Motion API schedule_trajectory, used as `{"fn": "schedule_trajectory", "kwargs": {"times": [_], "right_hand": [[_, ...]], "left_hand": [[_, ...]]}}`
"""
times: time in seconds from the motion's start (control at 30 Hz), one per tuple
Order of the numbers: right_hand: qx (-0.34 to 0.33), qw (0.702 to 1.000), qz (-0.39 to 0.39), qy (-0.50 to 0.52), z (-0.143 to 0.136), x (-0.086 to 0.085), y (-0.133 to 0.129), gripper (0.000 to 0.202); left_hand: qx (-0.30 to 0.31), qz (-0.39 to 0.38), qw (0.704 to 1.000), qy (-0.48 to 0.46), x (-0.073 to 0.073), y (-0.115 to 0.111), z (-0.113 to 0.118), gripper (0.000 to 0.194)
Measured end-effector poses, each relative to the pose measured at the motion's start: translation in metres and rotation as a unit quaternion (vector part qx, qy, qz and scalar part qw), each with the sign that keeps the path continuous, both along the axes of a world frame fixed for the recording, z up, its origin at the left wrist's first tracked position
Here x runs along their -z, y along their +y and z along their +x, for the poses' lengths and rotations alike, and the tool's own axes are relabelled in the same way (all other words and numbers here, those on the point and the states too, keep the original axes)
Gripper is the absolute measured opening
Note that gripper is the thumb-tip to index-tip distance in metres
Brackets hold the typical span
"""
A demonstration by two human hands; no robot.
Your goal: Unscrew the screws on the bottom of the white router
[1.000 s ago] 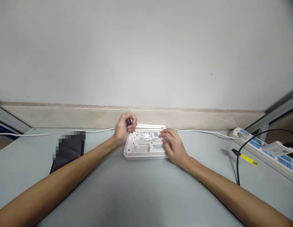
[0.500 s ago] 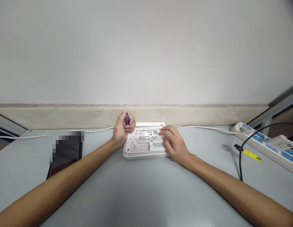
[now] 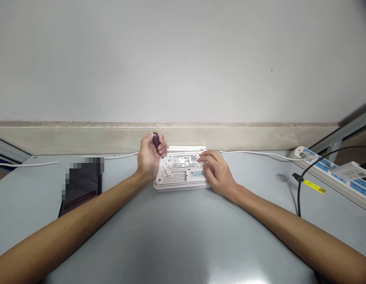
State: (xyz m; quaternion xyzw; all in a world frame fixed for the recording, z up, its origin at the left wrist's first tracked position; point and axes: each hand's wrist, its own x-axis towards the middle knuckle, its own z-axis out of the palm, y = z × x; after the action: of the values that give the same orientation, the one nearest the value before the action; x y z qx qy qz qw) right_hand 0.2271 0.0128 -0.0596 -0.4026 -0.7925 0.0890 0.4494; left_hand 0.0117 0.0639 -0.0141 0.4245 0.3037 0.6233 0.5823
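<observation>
A white router-like box (image 3: pixel 178 177) lies label side up on the grey table, with vent holes, a printed label and a pale blue sticker showing. My left hand (image 3: pixel 149 157) is closed around a dark purple handle (image 3: pixel 156 141) at the box's back left corner. The handle's lower end is mostly hidden by the fingers, near a corner hole. My right hand (image 3: pixel 218 173) rests on the box's right side, fingers spread over the edge of the label and the sticker. White antennas (image 3: pixel 187 148) lie along the back of the box.
A dark tablet or phone (image 3: pixel 82 185), partly pixelated, lies left on the table (image 3: pixel 183 236). A white power strip (image 3: pixel 324 167) with blue sockets stands at the right, beside a black cable (image 3: pixel 299 197) with a yellow tag. White cable (image 3: pixel 253 153) runs along the wall.
The purple handle has tilted, and my left hand has turned slightly around it. My right hand stays on the box. The whole view has shifted a little.
</observation>
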Motion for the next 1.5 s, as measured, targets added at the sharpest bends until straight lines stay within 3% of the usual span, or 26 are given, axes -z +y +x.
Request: {"fn": "schedule_trajectory", "kwargs": {"times": [0.17, 0.37, 0.5, 0.6, 0.7, 0.8, 0.9, 0.97, 1.17, 1.27, 1.37, 1.5], "right_hand": [[0.006, 1.0, 0.0, -0.001, 0.0, 0.0, 0.0, 0.03], [0.007, 1.0, 0.004, -0.006, 0.001, -0.001, 0.001, 0.028], [0.006, 1.0, -0.001, -0.005, 0.001, 0.0, 0.0, 0.028], [0.002, 1.0, 0.002, 0.0, 0.001, 0.0, 0.0, 0.03], [-0.001, 1.0, 0.002, 0.003, 0.0, 0.0, 0.001, 0.03], [0.001, 1.0, 0.0, 0.003, 0.0, 0.001, 0.001, 0.03], [0.004, 1.0, -0.002, 0.0, 0.0, 0.001, 0.001, 0.03], [0.003, 1.0, -0.004, 0.0, 0.0, 0.001, 0.001, 0.03], [0.004, 1.0, -0.007, 0.0, 0.0, 0.001, 0.001, 0.03], [0.002, 1.0, -0.005, 0.001, 0.0, 0.001, 0.001, 0.03], [0.001, 1.0, -0.001, 0.001, 0.0, 0.001, 0.001, 0.029], [0.003, 1.0, -0.007, -0.003, 0.0, 0.0, 0.001, 0.03]], "left_hand": [[-0.007, 0.014, 0.999, 0.031, 0.002, -0.002, 0.001, 0.041], [0.091, 0.009, 0.994, 0.053, 0.002, 0.006, -0.005, 0.042], [0.103, -0.003, 0.994, 0.029, -0.001, 0.007, -0.008, 0.038], [0.068, -0.001, 0.998, 0.006, -0.003, 0.005, -0.006, 0.028], [-0.012, 0.008, 1.0, -0.007, -0.003, 0.002, -0.003, 0.019], [-0.098, 0.017, 0.995, -0.005, -0.001, -0.001, 0.001, 0.021], [-0.141, 0.028, 0.99, 0.009, 0.001, -0.005, 0.003, 0.024], [-0.128, 0.028, 0.991, 0.009, 0.0, -0.005, 0.004, 0.025], [0.032, -0.029, 0.999, -0.011, -0.001, 0.005, -0.003, 0.043], [0.083, -0.023, 0.996, -0.001, 0.003, 0.008, -0.008, 0.053], [0.08, -0.002, 0.997, 0.005, 0.005, 0.008, -0.01, 0.056], [0.049, -0.012, 0.999, 0.01, 0.001, 0.005, -0.008, 0.046]]}}
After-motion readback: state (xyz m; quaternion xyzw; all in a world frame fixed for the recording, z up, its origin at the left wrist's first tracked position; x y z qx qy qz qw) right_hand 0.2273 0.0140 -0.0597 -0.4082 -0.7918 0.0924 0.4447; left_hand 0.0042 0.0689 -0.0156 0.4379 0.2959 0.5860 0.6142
